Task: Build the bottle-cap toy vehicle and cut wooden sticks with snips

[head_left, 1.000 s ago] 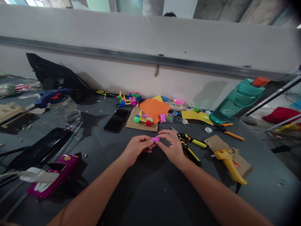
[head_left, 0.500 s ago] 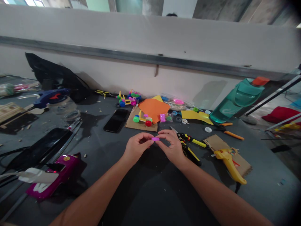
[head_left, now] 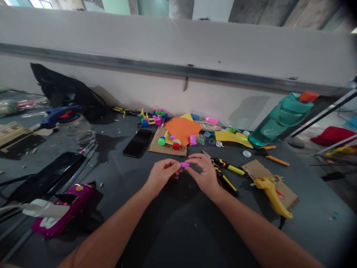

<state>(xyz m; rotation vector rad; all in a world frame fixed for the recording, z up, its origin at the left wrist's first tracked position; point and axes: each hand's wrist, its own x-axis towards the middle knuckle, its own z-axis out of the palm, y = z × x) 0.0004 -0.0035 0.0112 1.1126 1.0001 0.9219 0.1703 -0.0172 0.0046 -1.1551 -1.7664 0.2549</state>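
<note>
Between my two hands is a small pinkish-purple piece [head_left: 184,164] that looks like soft modelling clay. My left hand [head_left: 164,171] pinches its left end between thumb and fingers. On the other side, the fingertips and thumb of my right hand [head_left: 205,172] close on its right end. Just beyond my hands, a small model car with green and red wheels [head_left: 169,141] stands on a cardboard piece [head_left: 156,146]. A pink lump [head_left: 193,139] lies beside it. Yellow-and-black pliers [head_left: 228,167] rest close to my right hand.
A black phone [head_left: 137,143] lies left of the cardboard. To the right are a yellow glue gun [head_left: 272,195] on cardboard, orange-handled cutters [head_left: 276,160] and a green bottle [head_left: 281,119]. A purple power strip [head_left: 67,210] with cables sits at the left. Orange paper [head_left: 182,128] lies behind.
My left fingers have shifted their pinch on the pinkish-purple piece, and the lower fingers now show beneath it. My right hand stays almost in place.
</note>
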